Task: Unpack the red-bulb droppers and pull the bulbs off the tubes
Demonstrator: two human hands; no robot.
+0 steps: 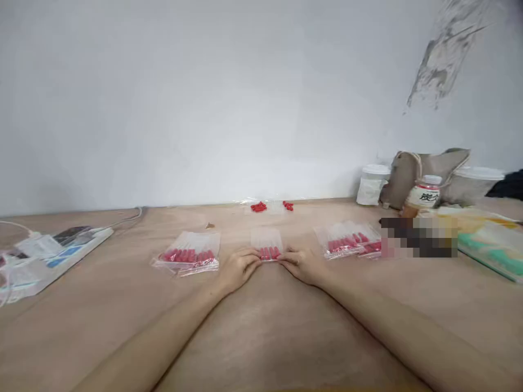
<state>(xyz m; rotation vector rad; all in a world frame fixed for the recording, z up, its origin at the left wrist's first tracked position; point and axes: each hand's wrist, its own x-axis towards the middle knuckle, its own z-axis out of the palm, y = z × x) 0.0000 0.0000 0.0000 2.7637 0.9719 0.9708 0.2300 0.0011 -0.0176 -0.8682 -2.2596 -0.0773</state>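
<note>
My left hand [238,269] and right hand [301,264] each pinch a near corner of the small clear bag [267,243] of red pieces, lying flat on the wooden table [261,326] before me. A filled bag [188,254] lies to its left, more bags [350,238] to its right, and loose red pieces [259,207] lie farther off by the wall.

Both hands [269,267] pinch a clear bag [267,242].

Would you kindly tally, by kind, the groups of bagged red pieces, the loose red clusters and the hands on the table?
Groups of bagged red pieces: 3 (left pile, middle bag, right pile)
Loose red clusters: 2 (left cluster, right cluster)
Hands: 2 (left hand, right hand)
Total: 7
</note>
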